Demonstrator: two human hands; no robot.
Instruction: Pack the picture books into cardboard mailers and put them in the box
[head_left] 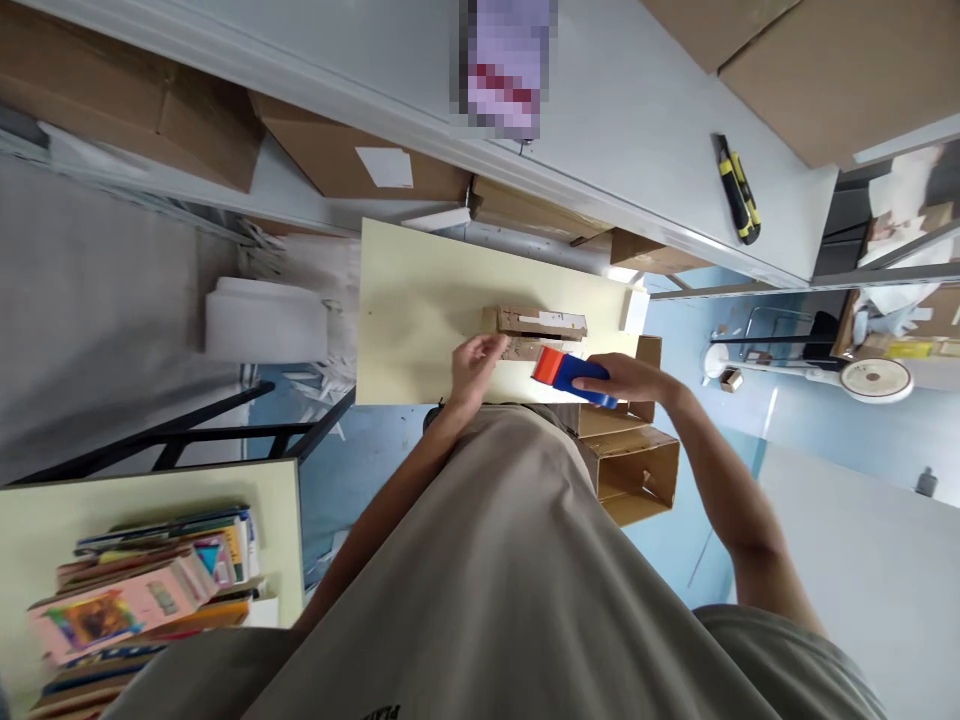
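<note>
Looking down from head height, the view takes in a person's beige shirt filling the lower middle and both bare arms reaching forward to a pale yellow table (420, 300).

At the far left, a second pale table (150, 495) carries a stack of colourful books (150, 595). Above it, white foam blocks (262, 320) lie on the floor beside a dark metal frame (225, 440).

Moving to the centre, the left hand (474, 365) rests on the near edge of a small flat cardboard package (536, 328) lying on the yellow table, fingers curled loosely against the cardboard — pressing rather than wrapped around it. The package bears a white label at its right end.

Just right of that, the right hand (630, 378) is closed around the blue handle of a tape dispenser (566, 372), whose red front end sits against the package's near side.

Below the right forearm, open cardboard boxes (630, 465) stand at the table's right edge, close to the person's body.

Farther back runs a long white shelf (637, 110), with brown cartons tucked beneath it and a yellow-and-black utility knife (739, 190) lying on top, well apart from both hands. At the far right, a white roll (874, 380) sits on a cluttered surface.
</note>
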